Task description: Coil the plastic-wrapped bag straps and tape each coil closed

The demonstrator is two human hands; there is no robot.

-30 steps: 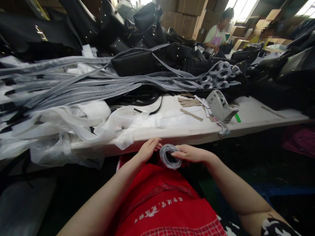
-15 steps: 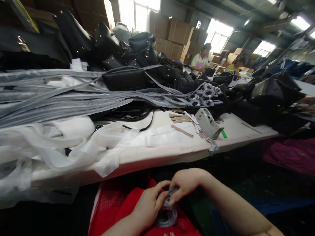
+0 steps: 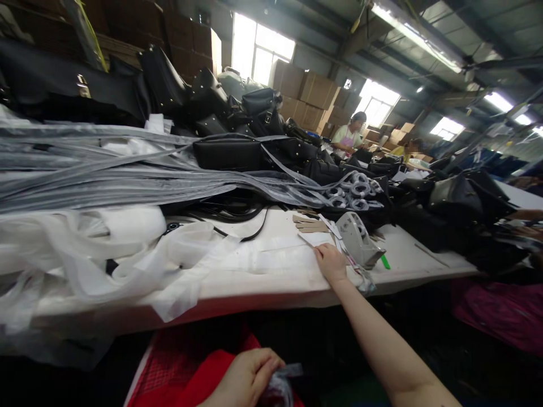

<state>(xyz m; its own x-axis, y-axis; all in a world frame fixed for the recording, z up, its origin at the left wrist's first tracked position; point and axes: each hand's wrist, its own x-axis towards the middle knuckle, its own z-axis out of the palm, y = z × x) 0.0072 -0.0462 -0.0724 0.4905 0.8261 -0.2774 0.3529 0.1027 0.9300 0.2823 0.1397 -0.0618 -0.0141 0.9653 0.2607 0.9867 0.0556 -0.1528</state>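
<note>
Low in the view, over the red clothing, my left hand [image 3: 250, 373] is closed around a coiled strap in clear wrapping [image 3: 280, 389], whose short end sticks out to the right. My right hand [image 3: 331, 263] reaches onto the white table [image 3: 275, 277], its fingers pinched on one end of a thin cardboard strip [image 3: 306, 241]. More brown strips [image 3: 311, 224] lie just beyond it. A grey tape dispenser [image 3: 358, 240] stands directly right of my right hand.
Long wrapped straps [image 3: 169, 183] run across the table, with wrapped coils [image 3: 358, 189] at their right end. Black bags [image 3: 227, 152] are piled behind. White sheeting [image 3: 127, 254] hangs over the left front edge. Two people work farther back.
My right hand has let go of the coiled strap and moved up onto the table, to the cardboard strip. My left hand still holds the coil, now lower in view.
</note>
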